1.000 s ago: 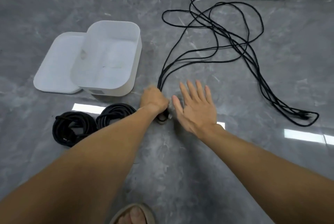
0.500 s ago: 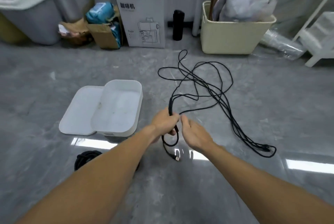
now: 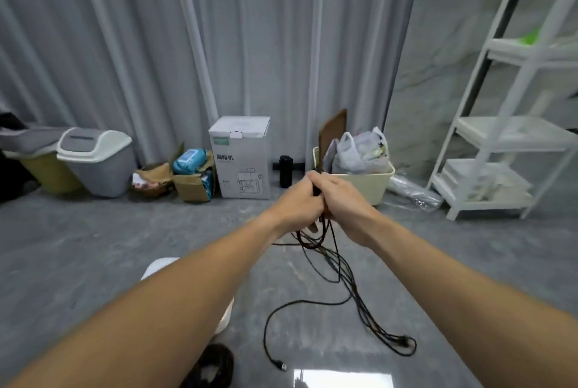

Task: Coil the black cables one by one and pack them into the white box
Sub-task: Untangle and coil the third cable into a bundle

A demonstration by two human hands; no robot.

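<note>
Black cable (image 3: 339, 265) hung from our two hands, which we had raised together in front of us, well above the floor (image 3: 93, 262). Our left hand (image 3: 297, 200) was curled round the gathered strands, and our right hand (image 3: 344, 196) was closed against it from the other side, its fingers wrapped over the same bunch; how many loops sat inside the two fists we could not tell, since the knuckles covered them. From the hands the cable fell straight down and then trailed away toward our right along the floor, its long run ending in a bend near the lower right, with one plug end (image 3: 282, 366) lying loose closer to us. So the slack to be drawn in lay below and to the right of the grip, nearer our right hand, and we judged that hand the likelier one to pull the next length up. The white box (image 3: 156, 265) stood low on our left, almost wholly hidden behind our left forearm, only a pale corner showing. A dark coiled bundle (image 3: 215, 362) by the bottom edge was cut off and blurred.
</note>
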